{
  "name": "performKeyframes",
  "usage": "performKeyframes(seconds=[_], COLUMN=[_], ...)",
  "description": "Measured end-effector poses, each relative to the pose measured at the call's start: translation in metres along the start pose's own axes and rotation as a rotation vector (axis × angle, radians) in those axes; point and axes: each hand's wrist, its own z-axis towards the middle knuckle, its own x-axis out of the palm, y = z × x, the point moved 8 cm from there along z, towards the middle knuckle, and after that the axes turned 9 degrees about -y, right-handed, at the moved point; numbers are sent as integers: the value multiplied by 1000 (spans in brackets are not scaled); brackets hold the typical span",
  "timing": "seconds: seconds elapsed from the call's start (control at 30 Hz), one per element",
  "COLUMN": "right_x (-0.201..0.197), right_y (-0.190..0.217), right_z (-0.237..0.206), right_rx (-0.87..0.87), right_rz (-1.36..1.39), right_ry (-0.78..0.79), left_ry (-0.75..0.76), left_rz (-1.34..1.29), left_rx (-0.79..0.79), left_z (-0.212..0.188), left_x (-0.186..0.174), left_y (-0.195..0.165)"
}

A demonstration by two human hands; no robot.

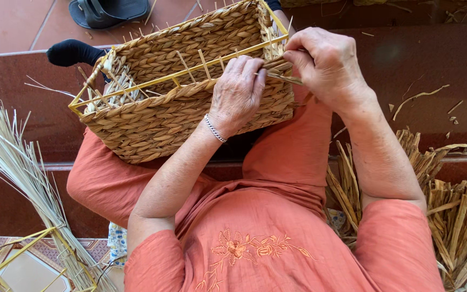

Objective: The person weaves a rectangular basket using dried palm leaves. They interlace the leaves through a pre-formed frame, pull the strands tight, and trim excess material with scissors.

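A rectangular woven basket [179,86] with a yellow wire rim lay tilted across the person's knees, over orange trousers. The left hand [237,94] pressed flat against the basket's near wall, fingers curled over the rim. The right hand [325,62] pinched a twisted straw strand [283,77] at the basket's right corner, fingers closed tight on it. Pale reed stalks [12,162] fanned out on the left, above a bare yellow wire frame [6,259]. Darker dried straw [460,216] was heaped on the right. A dark sandal [109,11] sat on the tiled floor.
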Motion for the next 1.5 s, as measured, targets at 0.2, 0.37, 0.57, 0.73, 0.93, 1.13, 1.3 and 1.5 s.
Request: performKeyframes(seconds=[0.2,0.37,0.57,0.73,0.93,1.13,1.3,1.5], right_x=[18,33,12,-53,-78,-19,-30,-49], right_y=[-20,-26,-53,-116,-156,-119,-113,-82], right_z=[-17,-15,-47,-120,-250,-317,-290,-174], right_rx=[-9,-55,166,434,988,921,929,829], right_rz=[-22,-254,-57,47,-90,-406,-65,617], right_ry=[-34,-106,-5,6,126,485,81,-369], left_ry=[-149,-194,-189,-171,-144,-109,-76,-217], left_rz=[1,14,14,13,-87,-66,-123,-15], left_rx=[186,337,117,97,94,72,53,192], left_z=[-10,-21,-4,2,1,2,1,-11], left_x=[-13,-22,-7,-3,-10,-11,-12,-21], left_y=[-7,-15,6,12,6,2,-2,-18])
